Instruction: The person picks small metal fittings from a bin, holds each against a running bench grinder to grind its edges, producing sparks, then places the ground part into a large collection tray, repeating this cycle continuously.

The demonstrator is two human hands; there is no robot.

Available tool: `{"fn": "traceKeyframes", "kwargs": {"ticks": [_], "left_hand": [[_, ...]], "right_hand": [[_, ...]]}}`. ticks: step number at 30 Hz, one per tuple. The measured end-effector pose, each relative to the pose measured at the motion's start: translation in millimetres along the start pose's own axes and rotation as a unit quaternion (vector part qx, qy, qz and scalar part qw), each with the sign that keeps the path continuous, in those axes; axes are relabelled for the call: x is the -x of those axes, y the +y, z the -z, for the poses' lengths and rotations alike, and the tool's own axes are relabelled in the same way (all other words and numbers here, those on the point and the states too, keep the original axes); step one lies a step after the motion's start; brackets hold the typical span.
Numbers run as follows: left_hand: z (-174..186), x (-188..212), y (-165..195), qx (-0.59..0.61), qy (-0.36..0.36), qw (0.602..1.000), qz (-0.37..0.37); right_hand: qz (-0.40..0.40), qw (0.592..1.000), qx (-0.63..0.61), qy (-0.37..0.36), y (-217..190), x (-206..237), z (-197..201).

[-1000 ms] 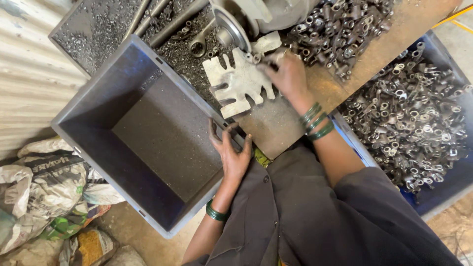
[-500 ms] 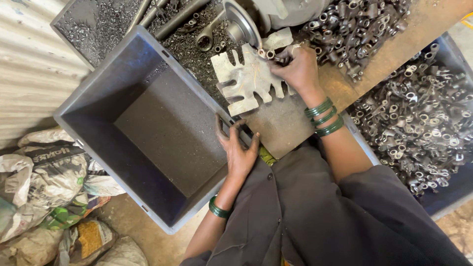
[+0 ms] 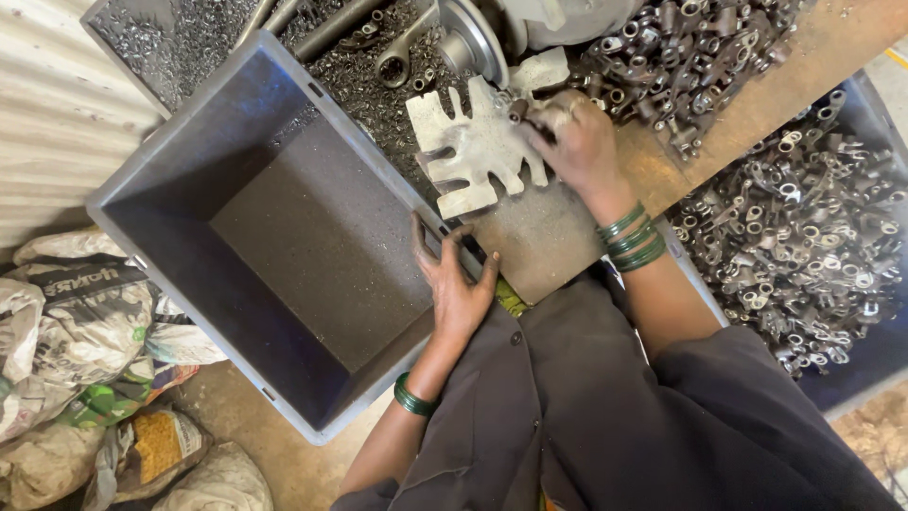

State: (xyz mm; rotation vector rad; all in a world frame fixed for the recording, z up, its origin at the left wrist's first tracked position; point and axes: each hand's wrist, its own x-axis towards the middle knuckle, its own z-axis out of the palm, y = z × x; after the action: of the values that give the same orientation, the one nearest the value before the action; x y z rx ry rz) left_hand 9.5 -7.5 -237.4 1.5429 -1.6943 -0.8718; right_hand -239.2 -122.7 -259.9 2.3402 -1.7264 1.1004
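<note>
My left hand (image 3: 456, 284) rests on the near rim of a large grey plastic crate (image 3: 180, 180), fingers curled over its edge. My right hand (image 3: 572, 142) lies on the wooden bench beside a flat, pale metal plate with finger-like tabs (image 3: 473, 151), and pinches a small dark metal part (image 3: 518, 111) at its fingertips. Green bangles circle both wrists. The crate's inside holds only dust and fine chips.
A heap of small dark metal fittings (image 3: 700, 47) lies on the bench behind my right hand. A blue bin full of similar fittings (image 3: 813, 227) stands at right. Metal shavings and a machine's round part (image 3: 463, 38) are at top. Sacks (image 3: 76, 331) lie lower left.
My right hand has shifted slightly over the tabbed plate and now pinches a small part. My left hand has stayed on the crate's rim. The view has drifted a little.
</note>
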Motion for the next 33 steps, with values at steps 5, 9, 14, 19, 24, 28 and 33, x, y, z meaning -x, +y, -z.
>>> {"fn": "traceKeyframes", "kwargs": {"ticks": [5, 9, 14, 19, 24, 28, 33], "left_hand": [[2, -2, 4, 0.002, -0.008, 1.0, 0.006], [2, -3, 5, -0.003, -0.01, 1.0, 0.012], [4, -4, 4, -0.006, -0.014, 1.0, 0.015], [4, -6, 3, 0.0, -0.007, 1.0, 0.018], [4, -7, 3, 0.001, -0.004, 1.0, 0.017], [5, -7, 4, -0.002, -0.015, 1.0, 0.021], [6, -8, 5, 0.003, -0.024, 1.0, 0.019]], "right_hand": [[-0.136, 0.988, 0.013, -0.065, 13, -10, -9], [-0.126, 0.991, 0.027, -0.02, 7, -11, -8], [-0.09, 0.995, 0.031, -0.009, -4, -10, -2], [-0.101, 0.994, -0.041, 0.004, -2, -4, 3], [-0.033, 0.997, 0.052, 0.05, -2, 4, 7], [0.1, 0.988, 0.098, 0.068, -10, 8, 20], [0.081, 0.996, 0.014, 0.025, -16, 0, 25]]}}
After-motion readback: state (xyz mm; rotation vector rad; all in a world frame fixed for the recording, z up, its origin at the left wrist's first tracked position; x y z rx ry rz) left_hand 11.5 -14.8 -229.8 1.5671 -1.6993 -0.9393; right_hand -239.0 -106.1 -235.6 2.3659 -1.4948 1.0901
